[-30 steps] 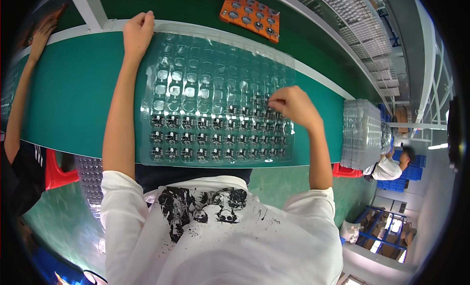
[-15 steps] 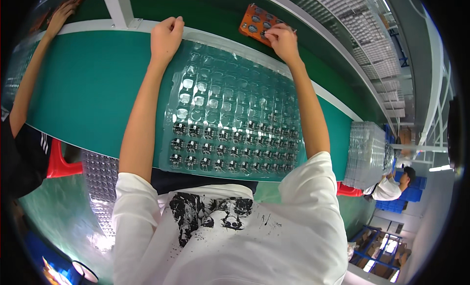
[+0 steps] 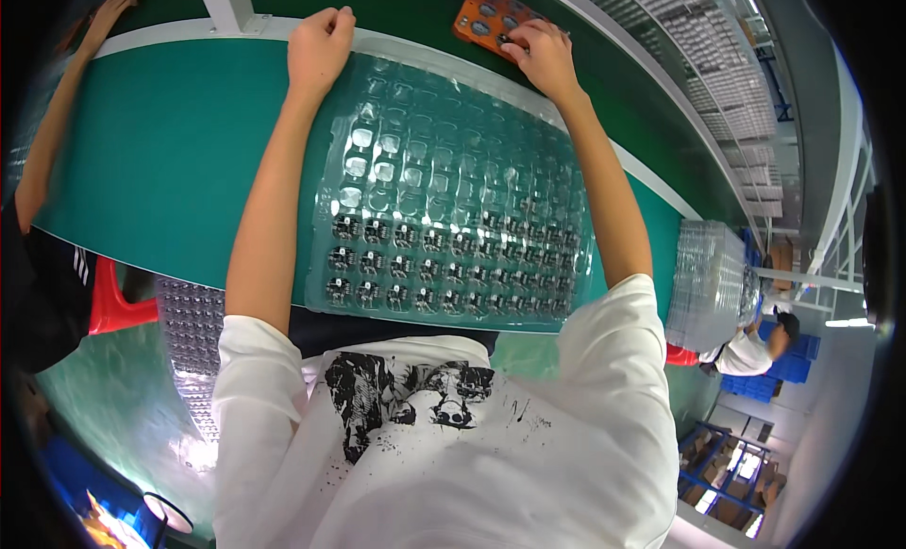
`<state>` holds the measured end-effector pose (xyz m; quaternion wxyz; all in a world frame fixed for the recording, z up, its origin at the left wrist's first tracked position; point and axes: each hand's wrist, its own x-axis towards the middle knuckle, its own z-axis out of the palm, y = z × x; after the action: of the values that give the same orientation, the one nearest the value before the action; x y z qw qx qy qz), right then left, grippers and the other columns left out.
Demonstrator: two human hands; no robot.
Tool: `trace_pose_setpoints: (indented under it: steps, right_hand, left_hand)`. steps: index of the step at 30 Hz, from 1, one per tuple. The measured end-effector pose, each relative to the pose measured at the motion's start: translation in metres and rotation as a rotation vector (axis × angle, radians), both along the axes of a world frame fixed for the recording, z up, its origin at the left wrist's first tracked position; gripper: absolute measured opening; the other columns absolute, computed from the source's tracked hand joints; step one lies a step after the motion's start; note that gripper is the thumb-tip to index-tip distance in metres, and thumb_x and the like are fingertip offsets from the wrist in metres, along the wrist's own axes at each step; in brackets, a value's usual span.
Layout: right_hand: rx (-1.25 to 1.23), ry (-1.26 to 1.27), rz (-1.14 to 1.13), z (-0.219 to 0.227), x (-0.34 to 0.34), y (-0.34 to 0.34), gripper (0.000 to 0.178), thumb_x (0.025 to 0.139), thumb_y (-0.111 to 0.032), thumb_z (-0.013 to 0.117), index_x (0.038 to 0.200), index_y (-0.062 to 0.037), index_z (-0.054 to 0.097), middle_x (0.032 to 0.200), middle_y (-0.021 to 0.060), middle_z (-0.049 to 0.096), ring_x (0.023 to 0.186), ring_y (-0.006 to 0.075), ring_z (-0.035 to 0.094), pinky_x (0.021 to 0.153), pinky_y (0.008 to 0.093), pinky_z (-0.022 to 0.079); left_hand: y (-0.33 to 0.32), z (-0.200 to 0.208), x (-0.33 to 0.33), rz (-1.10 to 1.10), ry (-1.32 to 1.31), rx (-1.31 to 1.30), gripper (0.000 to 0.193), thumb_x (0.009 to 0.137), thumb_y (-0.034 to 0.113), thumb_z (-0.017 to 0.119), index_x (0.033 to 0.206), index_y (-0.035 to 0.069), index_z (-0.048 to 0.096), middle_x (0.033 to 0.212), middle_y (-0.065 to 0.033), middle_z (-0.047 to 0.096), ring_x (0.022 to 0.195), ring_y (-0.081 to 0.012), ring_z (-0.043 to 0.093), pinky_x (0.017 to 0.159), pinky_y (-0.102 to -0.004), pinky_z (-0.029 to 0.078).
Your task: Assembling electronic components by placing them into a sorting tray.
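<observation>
My left hand (image 3: 321, 55) is closed in a fist above the far left corner of a clear plastic tray (image 3: 324, 205); whatever it may hold is hidden. My right hand (image 3: 547, 62) reaches past the tray's far edge. Its bent fingertips pinch at the near side of an orange block (image 3: 468, 21) with round dark recesses, and I cannot make out what is between them. In the tray's nearer rows sit several small black-and-silver parts (image 3: 403, 266). Its farther pockets (image 3: 415, 148) hold no such parts.
The tray lies on a green worktop (image 3: 179, 162), beside a dark green belt (image 3: 396, 11). A white post (image 3: 226, 4) rises at the far left. Another person's arm (image 3: 58, 124) reaches in from the left. Stacked clear trays (image 3: 708, 280) stand at the right.
The whole view has shifted slightly, so the tray and orange block sit higher in it. My right fingertips have moved a little along the block; my left fist stays closed.
</observation>
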<state>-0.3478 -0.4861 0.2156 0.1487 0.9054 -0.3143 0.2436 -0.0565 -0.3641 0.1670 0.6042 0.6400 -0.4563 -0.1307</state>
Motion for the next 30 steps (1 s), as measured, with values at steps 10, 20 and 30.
trace_pose_setpoints:
  steps: [10, 20, 30]
  right_hand:
    - [1.026, 0.023, -0.128, 0.060, -0.067, 0.173, 0.012, 0.077, -0.010, 0.068, 0.086, -0.0009, 0.067, 0.067, 0.0093, 0.062, 0.059, 0.0162, 0.057, 0.056, 0.0282, 0.045]
    - [0.691, -0.056, 0.032, 0.089, -0.038, 0.138, 0.010, 0.080, -0.006, 0.065, 0.085, 0.0027, 0.065, 0.068, 0.0106, 0.059, 0.059, 0.0154, 0.055, 0.056, 0.0277, 0.044]
    - [0.317, 0.088, 0.076, 0.011, 0.083, -0.018, 0.015, 0.082, -0.018, 0.062, 0.086, -0.0044, 0.069, 0.083, 0.0161, 0.066, 0.078, 0.0351, 0.063, 0.069, 0.0414, 0.050]
  left_hand:
    - [0.003, -0.001, 0.008, -0.043, 0.050, 0.033, 0.039, 0.091, 0.032, 0.053, 0.069, -0.001, 0.055, 0.054, -0.0029, 0.050, 0.051, -0.0091, 0.048, 0.051, -0.0268, 0.038]
    - [-0.001, 0.000, 0.002, 0.009, -0.017, 0.029, 0.036, 0.087, 0.033, 0.054, 0.072, 0.000, 0.058, 0.061, -0.0167, 0.055, 0.056, -0.0342, 0.052, 0.055, -0.0396, 0.042]
    - [0.001, 0.005, 0.002, 0.001, -0.028, -0.016, 0.035, 0.090, 0.027, 0.055, 0.072, -0.003, 0.057, 0.054, -0.0070, 0.051, 0.049, -0.0125, 0.050, 0.049, -0.0293, 0.040]
